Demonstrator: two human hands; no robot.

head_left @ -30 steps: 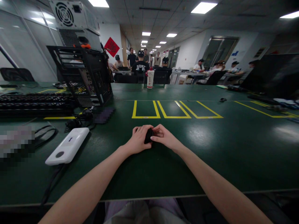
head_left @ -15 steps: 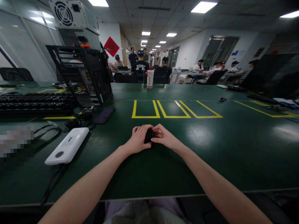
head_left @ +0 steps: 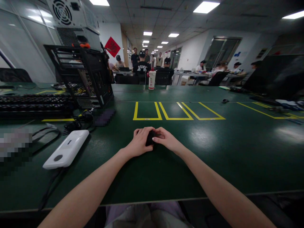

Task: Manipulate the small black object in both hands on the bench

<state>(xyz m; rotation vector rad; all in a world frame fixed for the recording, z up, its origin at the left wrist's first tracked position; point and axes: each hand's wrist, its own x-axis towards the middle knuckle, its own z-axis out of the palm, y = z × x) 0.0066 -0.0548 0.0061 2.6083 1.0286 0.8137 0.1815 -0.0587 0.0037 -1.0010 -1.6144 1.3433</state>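
A small black block-like object (head_left: pixel 149 138) sits between my two hands, low over the green table (head_left: pixel 204 164). Its exact kind cannot be made out, since fingers cover much of it. My left hand (head_left: pixel 138 142) is wrapped round its left side, fingers over the top and thumb at the near side. My right hand (head_left: pixel 167 138) has its fingers curled and its thumb tip pressed at the right end of the block. Beyond the hands, yellow tape outlines (head_left: pixel 147 119) mark the table top.
To the left lie a white oblong device (head_left: pixel 67 150) with a cable and a blurred-out item. Behind them stands an open black computer case (head_left: pixel 91 76) with a power supply (head_left: pixel 71 15) on top. A white cup (head_left: pixel 152 80) stands at the far edge. People sit and stand beyond.
My right thumb has shifted slightly up against the end of the black block. My left hand keeps its grip. The whole view has drifted a little.
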